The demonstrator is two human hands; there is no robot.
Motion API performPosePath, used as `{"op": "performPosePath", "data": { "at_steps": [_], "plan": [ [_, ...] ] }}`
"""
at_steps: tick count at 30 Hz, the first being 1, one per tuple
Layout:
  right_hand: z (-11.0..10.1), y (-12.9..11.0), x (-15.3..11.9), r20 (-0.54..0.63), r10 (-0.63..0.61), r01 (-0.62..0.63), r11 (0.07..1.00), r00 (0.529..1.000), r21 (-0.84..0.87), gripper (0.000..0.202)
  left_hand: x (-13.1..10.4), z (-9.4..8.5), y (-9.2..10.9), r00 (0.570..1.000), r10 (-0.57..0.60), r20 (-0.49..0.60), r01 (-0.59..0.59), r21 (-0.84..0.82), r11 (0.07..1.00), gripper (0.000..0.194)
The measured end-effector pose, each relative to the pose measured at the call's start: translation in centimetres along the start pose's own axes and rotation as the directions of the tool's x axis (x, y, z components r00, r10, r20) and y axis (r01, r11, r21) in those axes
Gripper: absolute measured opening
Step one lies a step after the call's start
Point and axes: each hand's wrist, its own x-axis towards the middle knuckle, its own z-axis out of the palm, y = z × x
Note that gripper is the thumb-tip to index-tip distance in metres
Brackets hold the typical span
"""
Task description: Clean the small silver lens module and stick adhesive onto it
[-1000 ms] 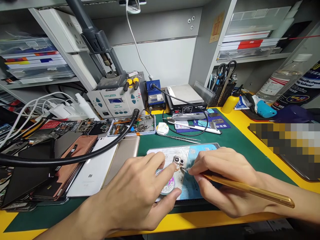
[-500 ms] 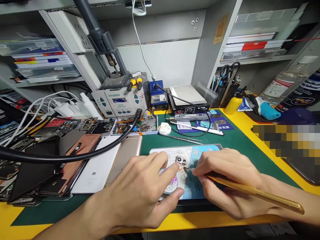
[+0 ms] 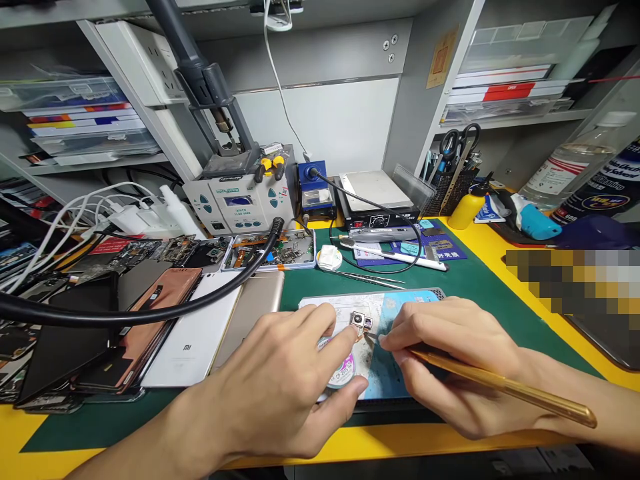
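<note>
A small phone camera module (image 3: 358,320) with two lenses lies on the white and blue work mat (image 3: 395,373). My left hand (image 3: 295,373) is curled around a flat round spool of desoldering braid (image 3: 341,373), its index fingertip at the module's near edge. In a pen-like grip, my right hand (image 3: 450,360) holds a slim gold-handled craft knife (image 3: 505,387). Its thin metal tip reaches the orange flex part just below the module; the exact contact is too small to tell.
Tweezers (image 3: 367,279) lie behind the mat. Phones, including a white one (image 3: 193,333), are stacked at left under a thick black hose (image 3: 200,313). A parts tray (image 3: 270,250), a hot-air station (image 3: 240,203) and a heating plate (image 3: 377,200) stand at the back.
My right hand and the knife have shifted slightly left, the tip moving nearer the module. The module has moved a touch left; my left hand stays in place.
</note>
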Motion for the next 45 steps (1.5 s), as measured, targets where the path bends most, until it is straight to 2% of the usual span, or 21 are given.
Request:
{"op": "performPosePath", "data": {
  "at_steps": [18,35,45],
  "plan": [
    [0.08,0.17,-0.2,0.001,0.007,-0.007,0.999,1.0,0.039,0.024,-0.07,0.1,-0.05,1.0,-0.01,0.007,0.01,0.0,1.0,0.031],
    [-0.05,-0.14,0.04,-0.011,0.014,-0.014,1.0,1.0,-0.017,0.02,-0.03,0.08,-0.05,1.0,-0.009,0.01,0.01,-0.013,1.0,0.032],
    [0.07,-0.03,0.07,-0.016,0.011,-0.01,0.999,1.0,0.047,0.02,-0.12,0.08,-0.11,1.0,-0.004,0.005,0.004,-0.013,1.0,0.031]
  ]
}}
